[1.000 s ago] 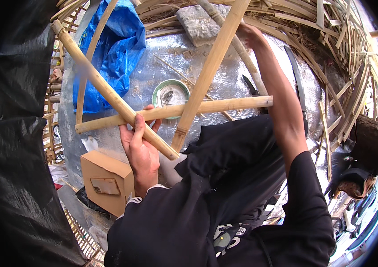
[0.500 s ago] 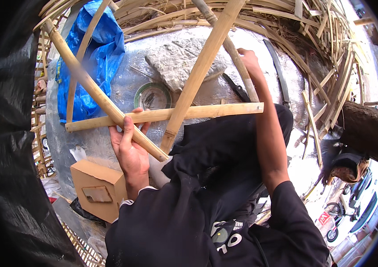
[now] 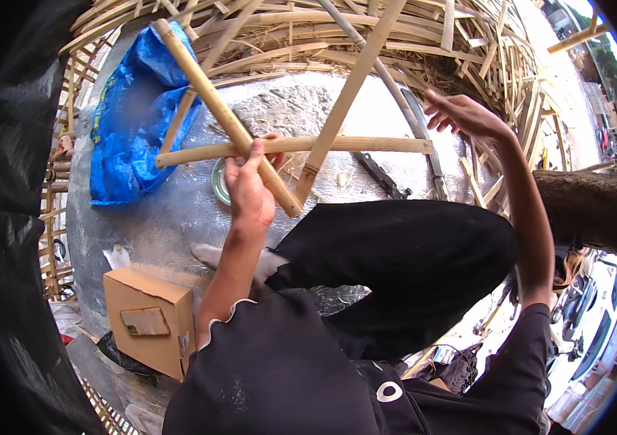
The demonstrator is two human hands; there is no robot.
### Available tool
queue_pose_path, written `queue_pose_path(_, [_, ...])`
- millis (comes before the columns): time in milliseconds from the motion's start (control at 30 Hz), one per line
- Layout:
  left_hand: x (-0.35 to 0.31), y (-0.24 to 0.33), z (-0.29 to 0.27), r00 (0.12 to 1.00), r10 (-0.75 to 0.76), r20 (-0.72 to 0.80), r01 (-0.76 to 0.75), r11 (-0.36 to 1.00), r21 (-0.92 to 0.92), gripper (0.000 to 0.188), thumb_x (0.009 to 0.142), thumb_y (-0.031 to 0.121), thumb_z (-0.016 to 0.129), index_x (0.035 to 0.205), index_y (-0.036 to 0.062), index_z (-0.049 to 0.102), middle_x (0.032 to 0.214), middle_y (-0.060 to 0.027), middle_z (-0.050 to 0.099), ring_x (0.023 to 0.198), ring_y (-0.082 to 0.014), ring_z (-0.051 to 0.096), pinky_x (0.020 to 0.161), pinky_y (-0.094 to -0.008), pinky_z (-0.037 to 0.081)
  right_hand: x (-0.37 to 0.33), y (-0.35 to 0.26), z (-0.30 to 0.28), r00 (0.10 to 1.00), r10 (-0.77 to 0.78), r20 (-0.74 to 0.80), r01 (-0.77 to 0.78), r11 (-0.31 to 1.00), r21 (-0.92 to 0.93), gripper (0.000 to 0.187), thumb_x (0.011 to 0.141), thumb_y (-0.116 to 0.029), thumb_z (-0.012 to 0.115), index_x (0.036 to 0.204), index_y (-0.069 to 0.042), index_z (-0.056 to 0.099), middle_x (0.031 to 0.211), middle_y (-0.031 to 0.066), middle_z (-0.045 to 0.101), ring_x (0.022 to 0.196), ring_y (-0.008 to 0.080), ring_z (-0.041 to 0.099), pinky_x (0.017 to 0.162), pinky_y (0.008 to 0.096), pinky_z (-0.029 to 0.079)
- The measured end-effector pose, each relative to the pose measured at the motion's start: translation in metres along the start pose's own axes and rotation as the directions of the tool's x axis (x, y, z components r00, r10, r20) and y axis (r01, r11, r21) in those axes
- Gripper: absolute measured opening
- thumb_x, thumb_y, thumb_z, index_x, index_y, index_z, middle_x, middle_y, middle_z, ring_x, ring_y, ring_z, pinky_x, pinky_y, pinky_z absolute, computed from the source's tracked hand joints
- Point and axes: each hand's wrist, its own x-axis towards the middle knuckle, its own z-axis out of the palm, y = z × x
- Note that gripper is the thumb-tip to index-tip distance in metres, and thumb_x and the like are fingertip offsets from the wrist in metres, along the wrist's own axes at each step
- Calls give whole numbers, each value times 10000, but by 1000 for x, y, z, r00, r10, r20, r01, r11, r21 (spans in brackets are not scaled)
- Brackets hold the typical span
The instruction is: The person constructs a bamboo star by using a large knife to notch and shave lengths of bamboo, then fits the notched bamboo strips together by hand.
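My left hand (image 3: 249,190) grips the crossing of a bamboo frame (image 3: 290,145) made of three poles: a horizontal pole, a diagonal pole (image 3: 214,109) running up to the left, and a long pole (image 3: 348,90) rising to the upper right. My right hand (image 3: 468,116) hovers open to the right of the frame, just past the end of the horizontal pole, touching nothing. A small green round tin (image 3: 220,183) lies partly hidden behind my left hand on the silver mat (image 3: 170,217).
A blue plastic bag (image 3: 134,130) lies at the left on the mat. A cardboard box (image 3: 150,328) stands at the lower left. A dark knife-like tool (image 3: 383,176) lies near my knee. Piles of split bamboo strips (image 3: 410,43) ring the mat; a tree trunk (image 3: 591,210) is right.
My right hand has let go of the long pole and moved right, away from the frame. My left hand still holds the crossing; the view has shifted.
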Motion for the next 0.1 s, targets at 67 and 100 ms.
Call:
queue_pose_path(67, [-3,-7,1,998,-37,-59,37,999,-5,397,973,62,627,1304,81,409,1079,-175,685,1009,-247,673,820,-385,587,-2,-23,4,998,24,-52,-24,1000,3,996,917,-817,308,1373,41,526,1119,177,711,1010,234,678,827,375,544])
queue_pose_path(100, [-8,-8,-2,998,-46,-34,45,999,-29,463,964,66,640,1354,82,391,1122,-184,675,1016,-280,673,837,-410,585,-3,-30,1,998,8,-65,-8,1000,-1,996,917,-817,308,1373,41,526,1119,177,711,1010,234,678,827,375,544])
